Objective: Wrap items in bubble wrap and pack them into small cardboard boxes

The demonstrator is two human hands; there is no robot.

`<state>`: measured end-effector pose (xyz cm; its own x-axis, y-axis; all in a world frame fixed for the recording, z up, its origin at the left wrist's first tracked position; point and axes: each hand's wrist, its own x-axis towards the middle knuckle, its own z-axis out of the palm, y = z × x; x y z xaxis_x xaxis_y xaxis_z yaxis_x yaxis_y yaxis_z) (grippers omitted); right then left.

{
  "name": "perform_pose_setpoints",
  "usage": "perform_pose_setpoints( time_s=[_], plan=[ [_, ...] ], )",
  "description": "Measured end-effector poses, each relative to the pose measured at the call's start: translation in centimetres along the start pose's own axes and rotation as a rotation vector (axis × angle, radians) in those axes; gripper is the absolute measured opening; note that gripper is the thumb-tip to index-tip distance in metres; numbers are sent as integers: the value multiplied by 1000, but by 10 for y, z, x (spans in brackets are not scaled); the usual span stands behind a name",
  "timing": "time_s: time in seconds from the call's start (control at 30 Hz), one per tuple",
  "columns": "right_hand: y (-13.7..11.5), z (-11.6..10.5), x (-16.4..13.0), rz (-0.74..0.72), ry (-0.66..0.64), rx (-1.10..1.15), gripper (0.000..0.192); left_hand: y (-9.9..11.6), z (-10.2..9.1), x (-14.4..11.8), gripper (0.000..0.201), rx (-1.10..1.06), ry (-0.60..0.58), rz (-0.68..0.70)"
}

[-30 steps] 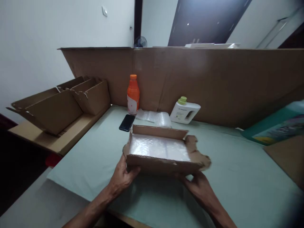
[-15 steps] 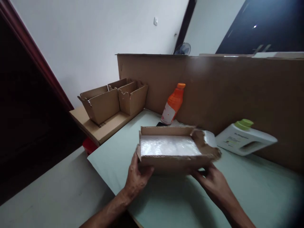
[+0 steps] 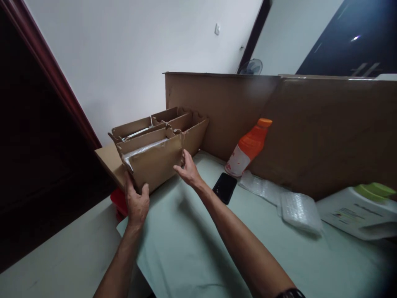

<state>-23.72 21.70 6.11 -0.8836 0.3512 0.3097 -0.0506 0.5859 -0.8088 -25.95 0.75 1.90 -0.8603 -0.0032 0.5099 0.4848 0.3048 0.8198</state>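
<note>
A narrow open-topped cardboard box (image 3: 158,163), with bubble wrap (image 3: 145,150) inside, is held between my two hands at the left end of the table. My left hand (image 3: 137,203) grips its near left end, thumb on the front face. My right hand (image 3: 188,169) holds its right end, fingers at the edge. Right behind it stand other cardboard boxes (image 3: 133,126) of the same kind, on a flat cardboard base (image 3: 110,159). Whether the held box rests on that base is hidden.
An orange bottle (image 3: 249,145), a black phone (image 3: 225,188), folded bubble wrap (image 3: 300,213) and a white jug with a green cap (image 3: 356,211) lie or stand along the tall cardboard panel (image 3: 294,124). A red object (image 3: 119,203) sits beneath the base.
Both hands have carried the cardboard box leftward from mid-table to the row of boxes. The phone and folded bubble wrap are now uncovered. The view has turned slightly left.
</note>
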Motion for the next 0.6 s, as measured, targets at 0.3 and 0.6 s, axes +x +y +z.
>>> perform_pose_setpoints(
  time_s=[0.3,0.6],
  plan=[
    [26,13,-40,-49,-193,-146,80,0,30,2,79,47,42,-21],
    [25,-32,-184,13,-80,-279,31,23,-11,-72,87,26,-123,-4]
  ],
)
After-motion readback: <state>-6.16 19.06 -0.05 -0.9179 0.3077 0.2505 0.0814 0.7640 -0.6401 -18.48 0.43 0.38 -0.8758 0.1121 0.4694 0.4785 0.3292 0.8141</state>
